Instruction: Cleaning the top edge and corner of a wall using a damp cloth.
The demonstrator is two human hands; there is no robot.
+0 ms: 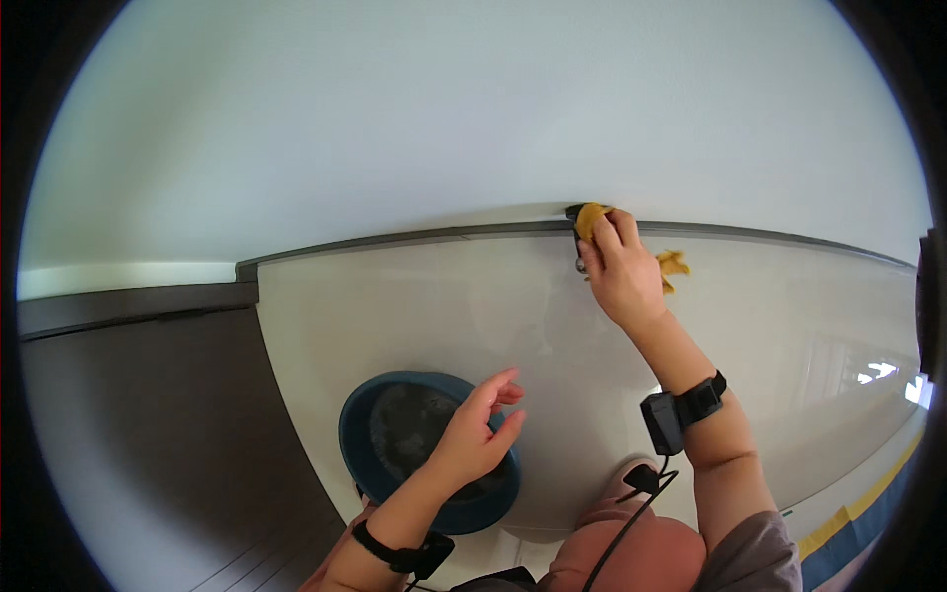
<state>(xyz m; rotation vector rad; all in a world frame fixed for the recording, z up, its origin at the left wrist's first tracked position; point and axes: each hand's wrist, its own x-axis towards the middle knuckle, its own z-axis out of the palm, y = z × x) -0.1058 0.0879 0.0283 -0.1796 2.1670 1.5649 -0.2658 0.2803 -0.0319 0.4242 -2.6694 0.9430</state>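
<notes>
My right hand (pixel 623 269) grips a yellow cloth (pixel 591 219) and presses it to a small dark fixture (pixel 573 211) at the foot of the wall. One end of the cloth hangs out past the far side of the hand. Part of the fixture is hidden behind my fingers; a small shiny metal piece (pixel 581 264) shows just below it. My left hand (pixel 483 431) hovers over the right side of a blue basin (pixel 357 405) with cloudy water in it. Its fingers are loosely bent and apart, with nothing in them.
A dark skirting strip (pixel 395 240) runs along the base of the white wall (pixel 444 109). To the left is a dark brown door (pixel 148 424). Glossy light tiles (pixel 779 326) cover the floor. A yellow and blue striped cloth (pixel 853 523) lies at the lower right.
</notes>
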